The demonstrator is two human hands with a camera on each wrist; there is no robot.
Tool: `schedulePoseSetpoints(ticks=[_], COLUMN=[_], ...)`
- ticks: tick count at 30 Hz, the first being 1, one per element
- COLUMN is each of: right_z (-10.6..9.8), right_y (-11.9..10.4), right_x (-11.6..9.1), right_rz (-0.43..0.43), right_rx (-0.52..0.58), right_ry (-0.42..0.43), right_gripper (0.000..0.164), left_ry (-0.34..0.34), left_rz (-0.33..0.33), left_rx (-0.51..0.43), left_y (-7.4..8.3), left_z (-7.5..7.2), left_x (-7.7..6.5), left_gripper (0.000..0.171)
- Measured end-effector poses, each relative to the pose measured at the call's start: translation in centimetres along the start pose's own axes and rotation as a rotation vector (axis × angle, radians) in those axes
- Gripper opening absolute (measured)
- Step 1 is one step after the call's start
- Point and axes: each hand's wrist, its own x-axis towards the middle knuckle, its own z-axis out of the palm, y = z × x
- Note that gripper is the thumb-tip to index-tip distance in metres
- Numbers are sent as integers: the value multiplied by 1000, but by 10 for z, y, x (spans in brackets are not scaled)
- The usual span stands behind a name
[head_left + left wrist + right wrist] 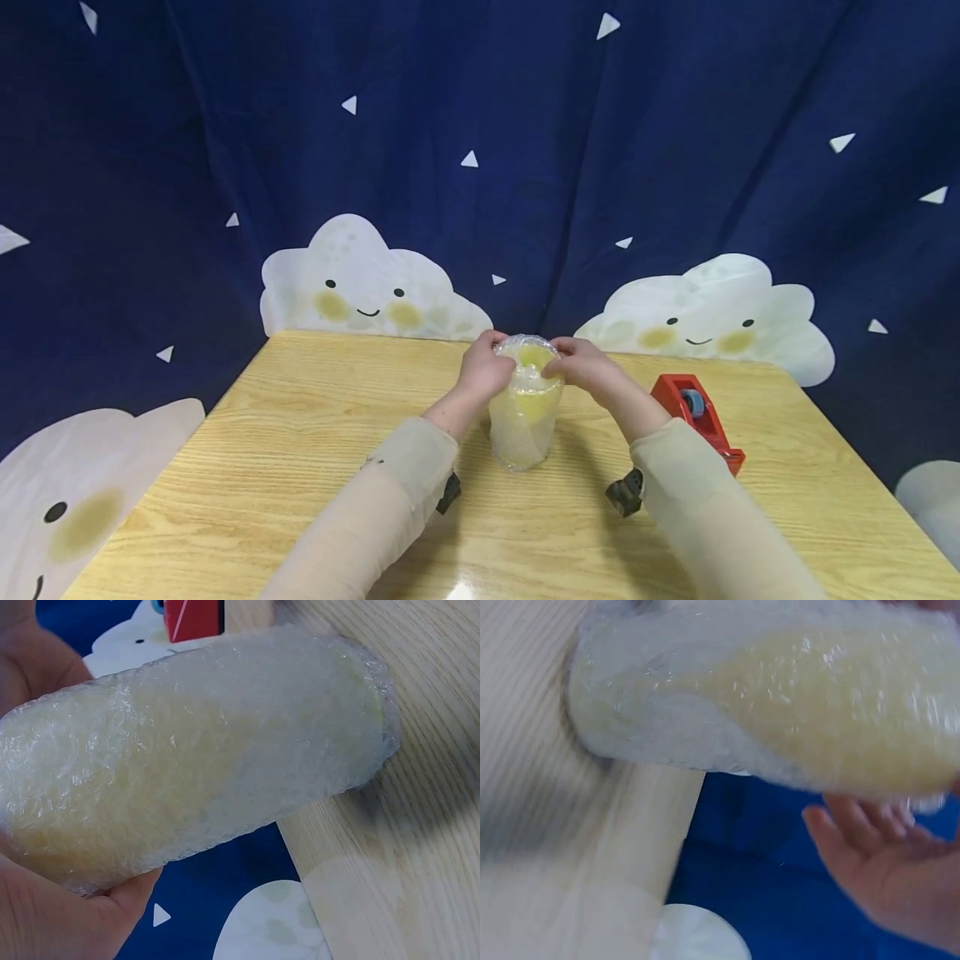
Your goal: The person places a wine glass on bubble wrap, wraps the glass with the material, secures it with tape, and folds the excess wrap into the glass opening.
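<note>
A cylinder in clear bubble wrap (522,425), whitish with yellow showing through, stands upright on the wooden table (337,417). What lies inside the wrap is blurred by it. At its top end, my left hand (486,367) grips the left side, thumb over the rim and fingers behind. Opposite, my right hand (588,367) holds the right side of the top, its thumb on the wrap. Both wrist views show the wrapped cylinder (195,750) lengthwise, base on the tabletop. In the right wrist view the right hand's fingers (855,825) curve beside the upper part.
A red tape dispenser (705,425) with a blue-cored roll stands on the table, right of the right forearm. Small black devices (625,493) hang under both wrists. Behind the table hangs a dark blue curtain (420,50) printed with clouds and triangles.
</note>
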Motion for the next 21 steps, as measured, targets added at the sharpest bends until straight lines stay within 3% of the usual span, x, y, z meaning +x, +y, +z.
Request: schedulePoseSetpoints(ticks=[4,10,15,18,21], right_z=[9,13,19,21,20], right_y=[-14,-24,-30,-31,-30], right_x=[0,3,6,6,6], right_rz=[6,28,-21,-44,-65], right_rx=[-247,-420,-621,-669,-616], right_ry=[141,165,166,162,121], right_gripper=[28,31,33,30,25], left_ry=[-4,3,15,18,22], left_rz=[5,6,27,35,31], left_rx=[11,17,34,42,44], left_y=[0,1,1,1,0], left_z=[-1,-1,-1,0,0], left_x=[-1,-3,-4,-5,-5], left_gripper=[41,40,35,33,33])
